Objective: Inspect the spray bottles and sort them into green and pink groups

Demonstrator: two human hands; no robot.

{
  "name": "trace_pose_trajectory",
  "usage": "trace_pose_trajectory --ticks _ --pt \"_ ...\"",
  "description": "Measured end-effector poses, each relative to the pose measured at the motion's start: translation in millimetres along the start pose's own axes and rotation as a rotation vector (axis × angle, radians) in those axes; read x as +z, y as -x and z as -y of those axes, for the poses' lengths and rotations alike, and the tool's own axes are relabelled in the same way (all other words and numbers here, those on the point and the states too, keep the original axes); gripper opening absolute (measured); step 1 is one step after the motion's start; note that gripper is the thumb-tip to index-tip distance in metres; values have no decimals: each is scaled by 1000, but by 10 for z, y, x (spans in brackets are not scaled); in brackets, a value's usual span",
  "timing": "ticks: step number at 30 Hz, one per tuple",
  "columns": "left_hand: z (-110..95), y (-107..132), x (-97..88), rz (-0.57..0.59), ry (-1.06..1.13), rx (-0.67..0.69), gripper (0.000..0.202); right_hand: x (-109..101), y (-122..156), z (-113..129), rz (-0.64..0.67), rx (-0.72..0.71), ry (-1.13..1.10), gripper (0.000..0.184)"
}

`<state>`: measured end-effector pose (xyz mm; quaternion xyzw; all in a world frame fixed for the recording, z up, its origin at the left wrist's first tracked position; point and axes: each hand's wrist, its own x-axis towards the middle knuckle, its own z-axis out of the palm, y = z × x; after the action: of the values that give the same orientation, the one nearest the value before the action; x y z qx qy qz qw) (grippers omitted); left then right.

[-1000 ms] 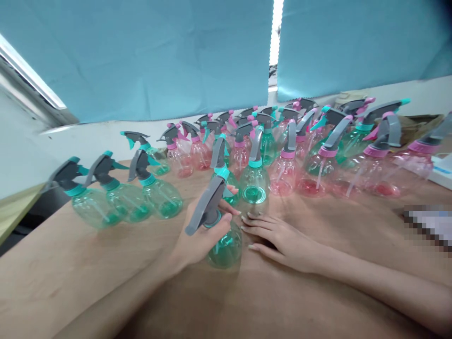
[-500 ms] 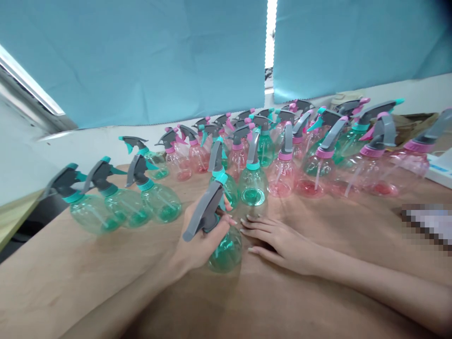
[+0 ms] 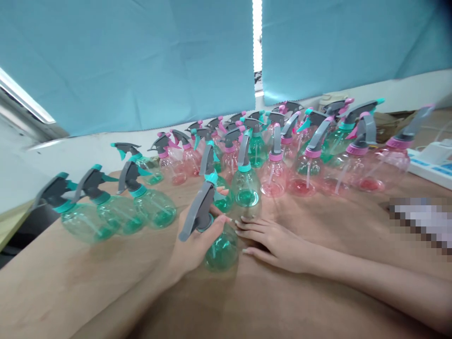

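My left hand (image 3: 196,245) is wrapped round the upper body of a clear green spray bottle (image 3: 222,252) with a grey trigger head and a turquoise nozzle. That bottle stands on the brown tabletop (image 3: 282,301), its neck partly hidden by the fingers. Just right of it, my right hand (image 3: 273,242) lies palm down with fingers stretched out and holds nothing. Beyond the fingertips stands another green spray bottle (image 3: 247,188) with a turquoise collar.
Three green bottles (image 3: 155,209) form a row at the left. Several pink bottles (image 3: 273,176) and more green ones crowd the back. A white power strip (image 3: 432,162) and a blurred-out flat object (image 3: 423,221) lie at the right. Blue sheeting (image 3: 141,61) covers the back.
The whole view has shifted slightly, so things sit a little further left. My left hand keeps its hold on the green spray bottle, and my right hand stays flat on the table.
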<state>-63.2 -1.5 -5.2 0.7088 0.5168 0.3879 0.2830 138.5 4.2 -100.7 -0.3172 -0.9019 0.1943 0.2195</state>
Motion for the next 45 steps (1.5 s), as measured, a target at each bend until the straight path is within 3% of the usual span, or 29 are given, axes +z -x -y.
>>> trace_pose_trajectory --ticks 45 --pt "44 7 -12 38 32 41 12 6 12 -2 -25 -3 -83 44"
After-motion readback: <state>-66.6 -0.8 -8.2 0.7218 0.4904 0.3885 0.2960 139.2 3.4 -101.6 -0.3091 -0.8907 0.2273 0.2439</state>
